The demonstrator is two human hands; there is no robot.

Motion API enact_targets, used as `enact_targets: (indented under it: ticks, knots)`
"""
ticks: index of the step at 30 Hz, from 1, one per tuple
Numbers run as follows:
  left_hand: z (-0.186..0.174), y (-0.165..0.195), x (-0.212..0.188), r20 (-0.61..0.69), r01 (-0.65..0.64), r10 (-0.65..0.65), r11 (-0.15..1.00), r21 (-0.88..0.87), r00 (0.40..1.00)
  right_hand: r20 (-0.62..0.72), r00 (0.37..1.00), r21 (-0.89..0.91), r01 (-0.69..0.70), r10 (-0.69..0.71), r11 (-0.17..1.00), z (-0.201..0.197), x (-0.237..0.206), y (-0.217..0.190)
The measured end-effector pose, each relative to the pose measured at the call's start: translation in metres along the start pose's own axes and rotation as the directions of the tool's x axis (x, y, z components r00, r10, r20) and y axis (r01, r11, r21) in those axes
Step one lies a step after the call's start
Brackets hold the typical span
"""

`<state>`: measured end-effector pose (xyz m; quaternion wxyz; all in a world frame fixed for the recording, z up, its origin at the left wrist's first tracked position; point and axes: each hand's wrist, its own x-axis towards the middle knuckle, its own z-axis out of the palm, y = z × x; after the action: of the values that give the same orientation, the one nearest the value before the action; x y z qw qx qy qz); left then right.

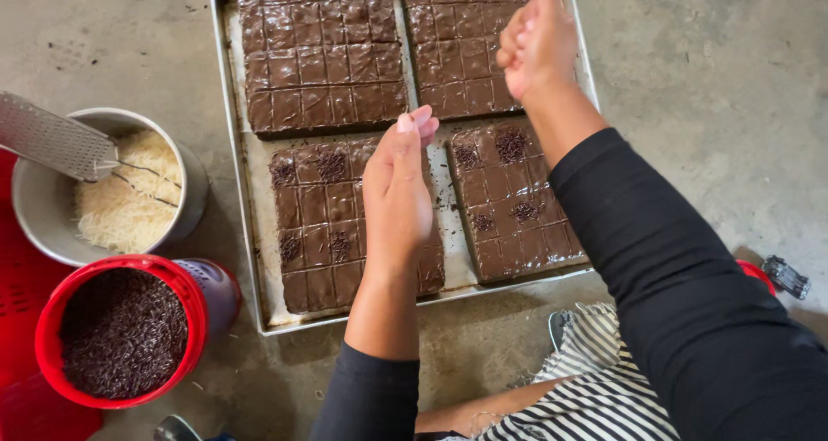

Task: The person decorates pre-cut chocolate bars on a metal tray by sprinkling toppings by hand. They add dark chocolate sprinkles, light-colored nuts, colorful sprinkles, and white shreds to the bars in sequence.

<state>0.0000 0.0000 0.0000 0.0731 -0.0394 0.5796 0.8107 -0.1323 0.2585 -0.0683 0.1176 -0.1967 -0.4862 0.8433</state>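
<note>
The floor [707, 79] is grey concrete, rough and a bit dirty, with small dark specks and crumbs on it. Soft, even light falls on it. A red mat [17, 294] lies flat at the left edge of the floor.

Left hand [397, 191] out in front, back facing up, fingers together and bent slightly down, tips pinched close. Left forearm bare, black sleeve pushed to near the elbow. Right hand [539, 40] reaches farther forward and higher, curled into a loose fist, thumb side up. Right arm crosses from lower right, black sleeve covering most of the forearm, wrist bare
</note>
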Motion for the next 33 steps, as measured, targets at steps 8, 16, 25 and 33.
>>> enact_targets:
  ticks: [8,16,25,33]
  knots:
    - [-0.02,0.003,0.009,-0.012,-0.082,0.081,0.995,-0.062,0.997,0.045,0.998,-0.114,0.055,-0.05,0.992,0.012,-0.003,0.034]
    - [-0.037,0.011,0.014,-0.038,-0.098,0.096,0.993,-0.068,0.995,0.104,0.995,-0.049,0.007,-0.002,0.999,0.058,-0.013,0.047]
    - [-0.057,0.017,0.022,-0.071,-0.126,0.116,0.98,-0.157,0.991,0.046,0.999,-0.104,0.011,-0.006,0.995,0.081,-0.016,0.072]
    - [-0.066,0.033,0.028,-0.116,-0.083,0.073,0.993,-0.081,0.991,0.078,0.991,0.18,-0.123,0.11,0.976,0.089,0.096,0.043]
